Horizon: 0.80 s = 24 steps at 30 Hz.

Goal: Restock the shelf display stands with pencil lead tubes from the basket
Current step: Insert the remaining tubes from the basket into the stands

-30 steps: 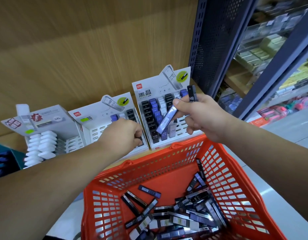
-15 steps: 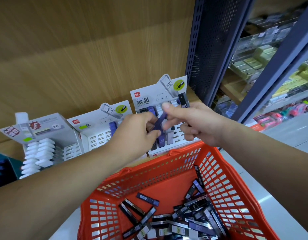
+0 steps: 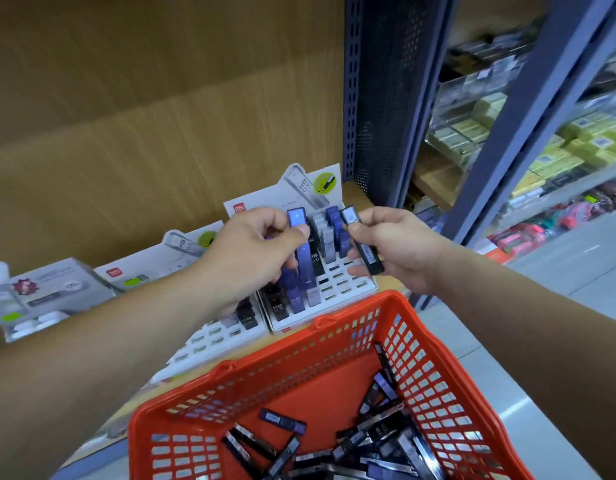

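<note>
Now left hand (image 3: pixel 254 258) pinches blue tube (image 3: pixel 301 251).

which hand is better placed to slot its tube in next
Left, probably: the left hand holds the blue tube upright over the stand; the right hand holds the black tube tilted, further right.

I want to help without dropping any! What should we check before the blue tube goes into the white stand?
1. Grip: the left hand has thumb and fingers curled round the blue tube: ok.
2. Tilt: the blue tube stands roughly upright over the right display stand: ok.
3. Room: that stand shows several empty slots at its front right: ok.
4. Aim: whether the tube's bottom end sits over a free slot: cannot tell, other tubes hide it.
5. Other hand: the right hand pinches the black tube: ok.
6. Supply: the orange basket holds more tubes: ok.
</note>
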{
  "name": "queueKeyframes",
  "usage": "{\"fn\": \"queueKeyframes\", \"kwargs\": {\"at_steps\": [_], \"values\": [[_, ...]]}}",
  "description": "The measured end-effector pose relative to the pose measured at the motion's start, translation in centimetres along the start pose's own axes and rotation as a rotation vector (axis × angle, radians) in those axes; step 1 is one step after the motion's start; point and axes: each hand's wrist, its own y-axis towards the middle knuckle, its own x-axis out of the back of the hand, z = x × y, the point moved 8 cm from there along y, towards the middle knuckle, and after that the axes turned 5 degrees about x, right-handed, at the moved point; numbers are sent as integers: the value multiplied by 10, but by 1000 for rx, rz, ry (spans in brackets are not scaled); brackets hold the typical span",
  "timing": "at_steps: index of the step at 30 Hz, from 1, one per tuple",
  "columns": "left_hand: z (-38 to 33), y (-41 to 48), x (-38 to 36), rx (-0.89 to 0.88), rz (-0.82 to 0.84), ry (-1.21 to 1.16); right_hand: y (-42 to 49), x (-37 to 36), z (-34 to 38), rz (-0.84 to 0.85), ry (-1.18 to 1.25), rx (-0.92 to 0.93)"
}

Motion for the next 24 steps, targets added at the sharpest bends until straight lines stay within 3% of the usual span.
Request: {"fn": "queueKeyframes", "kwargs": {"at_steps": [6,10,17,24], "values": [[-29,44,-39,-171,-20,171,-3,32,-1,-143,-8,43],[-13,64,-64,-185,-4,312,-9,56,-8,-243,27,15],[4,68,-73,-193,-1,425,-12,68,-14,-251,195,-3],[-19,62,-88,-354,-1,690,-8,63,-12,-215,180,20]]}}
